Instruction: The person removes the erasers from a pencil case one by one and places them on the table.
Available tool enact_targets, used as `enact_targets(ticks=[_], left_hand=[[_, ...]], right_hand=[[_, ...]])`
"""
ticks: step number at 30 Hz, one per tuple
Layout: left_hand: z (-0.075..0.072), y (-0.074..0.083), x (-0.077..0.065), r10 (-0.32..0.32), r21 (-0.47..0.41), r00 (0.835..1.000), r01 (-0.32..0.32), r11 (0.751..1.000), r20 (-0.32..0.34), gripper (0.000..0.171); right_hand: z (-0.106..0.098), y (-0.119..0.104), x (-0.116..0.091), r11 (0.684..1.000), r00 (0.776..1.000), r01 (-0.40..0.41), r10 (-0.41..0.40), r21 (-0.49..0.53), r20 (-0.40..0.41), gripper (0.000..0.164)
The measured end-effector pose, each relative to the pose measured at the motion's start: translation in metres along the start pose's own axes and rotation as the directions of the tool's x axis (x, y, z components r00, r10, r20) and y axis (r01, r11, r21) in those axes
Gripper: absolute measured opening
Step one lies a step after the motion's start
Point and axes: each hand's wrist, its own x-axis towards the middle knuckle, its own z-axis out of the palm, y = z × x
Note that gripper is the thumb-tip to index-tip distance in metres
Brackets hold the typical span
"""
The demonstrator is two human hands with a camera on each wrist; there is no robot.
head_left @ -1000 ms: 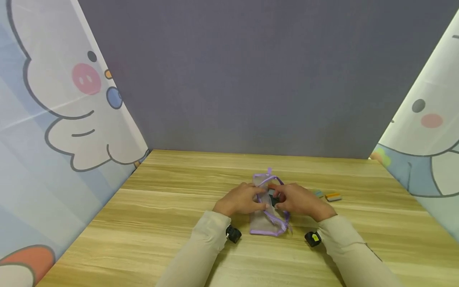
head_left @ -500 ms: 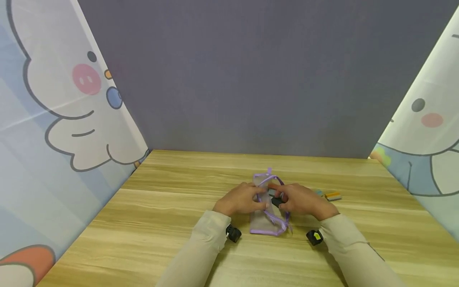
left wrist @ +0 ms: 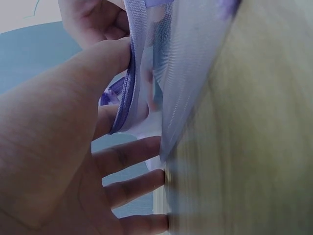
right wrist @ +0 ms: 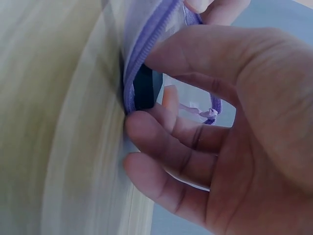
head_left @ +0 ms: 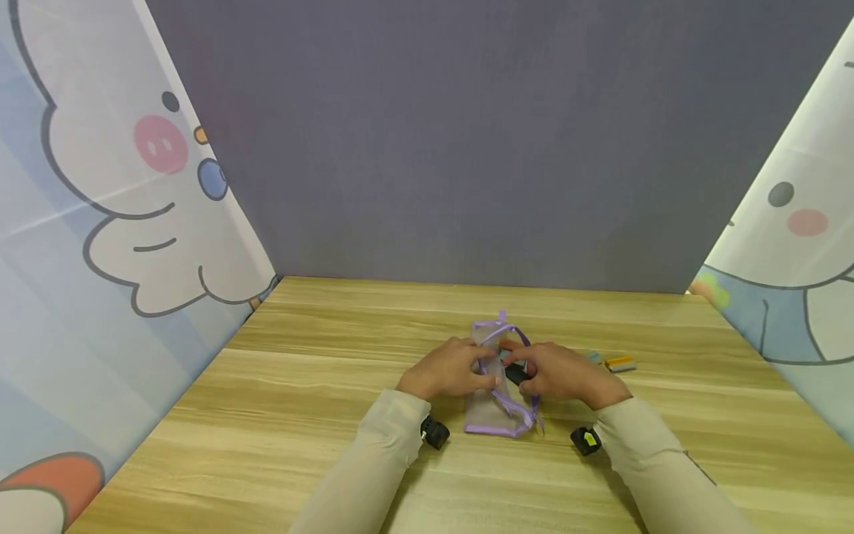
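A mesh zipper pouch with purple edging lies flat on the table, its mouth spread. My left hand pinches the zipper edge between thumb and index finger, the other fingers resting against the table in the left wrist view. At the mouth, my right hand has its thumb and curled fingers on either side of a small black block, which sits just within the purple zipper. An orange piece shows inside the pouch near the right index finger. Part of the block is hidden by the fingers.
Right of the right hand lie a small orange-and-white piece and a bluish piece. A grey panel rises behind the wooden table. Printed cloth flanks it on both sides.
The right index finger first stretched toward the orange piece, then drew back over the black block. The block shifted slightly right. The left hand and pouch stay in place.
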Motion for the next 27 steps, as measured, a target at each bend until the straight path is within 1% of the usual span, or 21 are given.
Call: enact_targets(ticks=[3,7,10,13,15,20,27], left_hand=[[-0.0009,0.0006,0.0000,0.003,0.005,1.000,-0.003,1.000,0.005,0.056],[-0.0015,0.0015,0.0017,0.026,0.009,1.000,-0.026,1.000,0.004,0.056],[-0.0020,0.0020,0.0034,0.034,0.012,0.999,-0.034,0.999,0.002,0.056],[-0.0026,0.0025,0.0040,0.023,0.012,1.000,-0.023,1.000,0.010,0.056],[-0.0023,0.0023,0.0037,0.017,0.013,1.000,-0.017,1.000,0.016,0.056],[-0.0014,0.0014,0.0031,0.018,0.007,1.000,-0.018,1.000,0.012,0.056],[-0.0009,-0.0002,0.0013,-0.003,-0.011,1.000,0.003,1.000,0.022,0.057]], right_hand=[[0.0008,-0.0011,0.0001,1.000,1.000,-0.026,0.026,-0.015,0.007,0.039],[-0.0006,-0.0027,-0.0022,0.998,0.998,-0.063,0.063,-0.025,0.011,0.040],[-0.0024,-0.0029,-0.0037,0.997,0.998,-0.065,0.065,-0.034,0.012,0.044],[-0.0028,-0.0021,-0.0032,0.998,0.998,-0.056,0.056,-0.035,0.018,0.049],[-0.0023,-0.0018,-0.0024,0.998,0.998,-0.058,0.059,-0.016,0.024,0.050],[-0.0017,-0.0018,-0.0025,0.999,0.998,-0.052,0.053,-0.014,0.026,0.047],[-0.0010,-0.0010,-0.0008,0.998,0.999,-0.049,0.049,-0.033,0.021,0.041]])
